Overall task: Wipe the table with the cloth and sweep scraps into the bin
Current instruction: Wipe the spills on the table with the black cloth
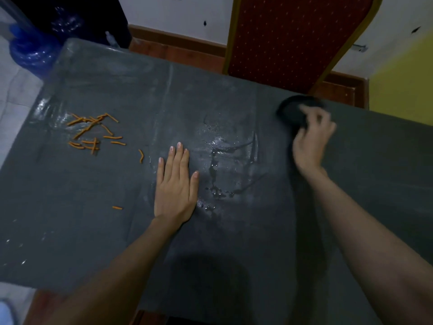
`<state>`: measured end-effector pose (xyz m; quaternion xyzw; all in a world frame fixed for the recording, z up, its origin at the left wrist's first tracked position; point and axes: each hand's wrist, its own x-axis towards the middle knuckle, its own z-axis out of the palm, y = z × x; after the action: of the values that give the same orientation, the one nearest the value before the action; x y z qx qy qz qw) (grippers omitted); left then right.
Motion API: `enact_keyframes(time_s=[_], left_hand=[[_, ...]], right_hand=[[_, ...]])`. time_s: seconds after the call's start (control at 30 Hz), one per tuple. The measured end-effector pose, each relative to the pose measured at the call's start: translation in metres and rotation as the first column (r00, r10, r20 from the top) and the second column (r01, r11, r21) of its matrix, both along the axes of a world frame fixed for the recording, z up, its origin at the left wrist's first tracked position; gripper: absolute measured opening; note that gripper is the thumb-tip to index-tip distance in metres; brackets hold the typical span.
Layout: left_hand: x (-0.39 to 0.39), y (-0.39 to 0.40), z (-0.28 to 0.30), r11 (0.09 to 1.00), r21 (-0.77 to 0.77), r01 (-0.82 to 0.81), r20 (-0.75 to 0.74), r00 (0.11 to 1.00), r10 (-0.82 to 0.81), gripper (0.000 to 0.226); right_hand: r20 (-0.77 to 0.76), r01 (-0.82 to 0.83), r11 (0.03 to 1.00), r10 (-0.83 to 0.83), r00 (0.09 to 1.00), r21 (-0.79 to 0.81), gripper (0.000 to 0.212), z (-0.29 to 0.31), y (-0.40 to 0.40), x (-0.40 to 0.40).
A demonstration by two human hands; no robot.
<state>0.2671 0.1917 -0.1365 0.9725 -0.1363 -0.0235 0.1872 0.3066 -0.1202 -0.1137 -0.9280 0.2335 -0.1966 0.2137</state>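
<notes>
1 dark grey table [234,231] carries roughly 20 orange scraps [93,132], most in 1 cluster at the table's far-left part, with 2 strays lying nearer. 1 wet patch [225,160] sits at the table's middle. 2 hands [174,184] are over the table. 1 red chair [293,38] stands beyond it.

No legible text, label, brand, number or sign anywhere (small dark marks on the wall at 12 and 1 o'clock too blurred to read as lettering).
</notes>
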Motion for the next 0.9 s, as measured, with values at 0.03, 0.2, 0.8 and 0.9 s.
enact_keyframes(time_s=[0.03, 0.2, 0.8, 0.9], left_hand=[[0.0, 0.0, 0.0, 1.0, -0.009, 0.001, -0.001, 1.0, -0.001, 0.06], [0.002, 0.001, -0.001, 0.995, -0.095, -0.009, -0.009, 1.0, 0.009, 0.059], [-0.015, 0.011, 0.016, 0.955, -0.295, -0.026, 0.017, 0.999, 0.033, 0.045], [-0.033, 0.012, 0.013, 0.984, -0.179, -0.023, -0.017, 1.0, 0.02, 0.05]], right_hand=[[-0.019, 0.223, 0.973, -0.222, 0.975, 0.053, 0.053, -0.002, -0.005, 0.015], [-0.129, 0.344, 0.938, -0.346, 0.929, -0.039, 0.05, -0.007, 0.047, 0.088], [0.013, -0.33, 0.944, 0.33, 0.944, 0.008, 0.058, 0.014, 0.021, -0.059], [-0.139, 0.296, 0.954, -0.287, 0.948, 0.048, 0.046, 0.006, 0.007, -0.033]])
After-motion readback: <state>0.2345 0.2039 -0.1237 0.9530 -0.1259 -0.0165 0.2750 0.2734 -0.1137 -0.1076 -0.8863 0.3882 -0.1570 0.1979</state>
